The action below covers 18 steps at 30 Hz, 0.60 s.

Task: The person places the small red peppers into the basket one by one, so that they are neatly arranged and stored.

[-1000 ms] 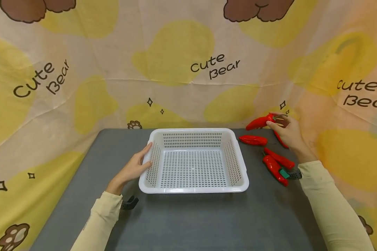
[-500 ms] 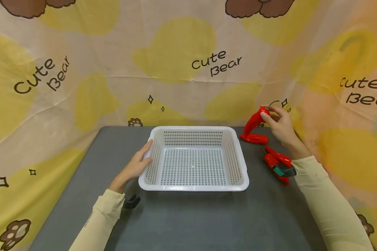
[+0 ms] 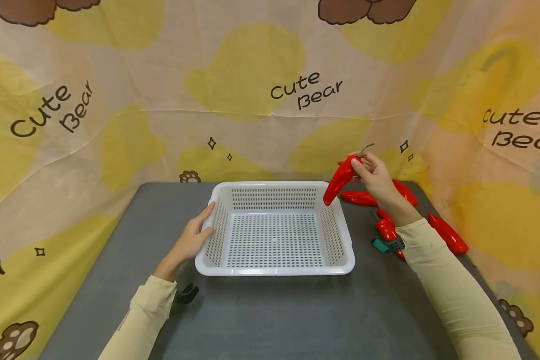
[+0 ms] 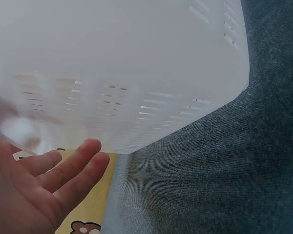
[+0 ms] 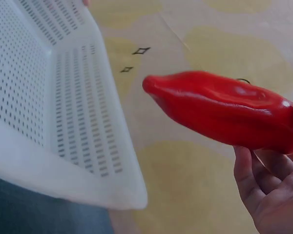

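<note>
My right hand (image 3: 380,185) pinches a red chili pepper (image 3: 341,180) near its stem end. The green stem sticks up past the fingers, and the tip slants down over the right rim of a white perforated basket (image 3: 274,272). In the right wrist view the pepper (image 5: 224,109) lies across the frame, with the basket rim (image 5: 129,165) at its left. My left hand (image 3: 191,240) holds the basket's left side, thumb over the rim. The left wrist view shows its fingers (image 4: 71,170) along the outside of the basket wall (image 4: 136,44).
Right of the basket, several more red peppers lie on the grey table (image 3: 270,320): one behind (image 3: 359,198), one near the right edge (image 3: 448,234), others partly hidden by the right forearm. A patterned cloth (image 3: 252,75) hangs around the table.
The right hand has carried the pepper left to the basket's right rim, its tip swinging downward on the way. The left hand stays at the basket. Peppers formerly behind the right arm now show.
</note>
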Each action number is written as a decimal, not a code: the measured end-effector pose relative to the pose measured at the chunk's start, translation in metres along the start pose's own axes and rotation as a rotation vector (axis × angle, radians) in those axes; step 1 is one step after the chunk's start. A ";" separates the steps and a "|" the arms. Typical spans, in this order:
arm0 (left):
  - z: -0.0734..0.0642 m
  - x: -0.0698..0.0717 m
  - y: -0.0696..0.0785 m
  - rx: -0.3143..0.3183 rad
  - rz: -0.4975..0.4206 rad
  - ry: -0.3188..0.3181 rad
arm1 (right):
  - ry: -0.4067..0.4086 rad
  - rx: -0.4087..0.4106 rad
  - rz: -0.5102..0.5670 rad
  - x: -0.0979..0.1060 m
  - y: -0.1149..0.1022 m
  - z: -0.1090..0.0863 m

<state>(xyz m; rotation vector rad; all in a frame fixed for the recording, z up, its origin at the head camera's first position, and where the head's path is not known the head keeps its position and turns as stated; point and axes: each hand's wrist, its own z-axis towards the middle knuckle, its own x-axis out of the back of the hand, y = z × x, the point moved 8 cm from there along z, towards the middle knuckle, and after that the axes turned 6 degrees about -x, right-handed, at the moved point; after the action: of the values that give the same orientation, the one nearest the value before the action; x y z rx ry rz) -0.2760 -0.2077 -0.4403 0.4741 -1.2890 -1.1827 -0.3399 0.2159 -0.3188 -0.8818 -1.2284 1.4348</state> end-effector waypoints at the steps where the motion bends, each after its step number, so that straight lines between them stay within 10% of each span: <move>1: 0.000 0.000 0.000 0.000 -0.008 0.001 | -0.005 -0.004 0.004 -0.003 0.001 0.001; 18: 0.000 -0.001 0.001 -0.005 -0.036 0.012 | -0.021 -0.086 -0.043 -0.046 0.016 0.017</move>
<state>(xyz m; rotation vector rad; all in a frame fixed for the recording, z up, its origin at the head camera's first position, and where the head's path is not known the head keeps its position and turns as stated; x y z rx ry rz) -0.2756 -0.2067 -0.4395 0.5019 -1.2715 -1.2107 -0.3491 0.1675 -0.3347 -0.8949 -1.3256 1.3691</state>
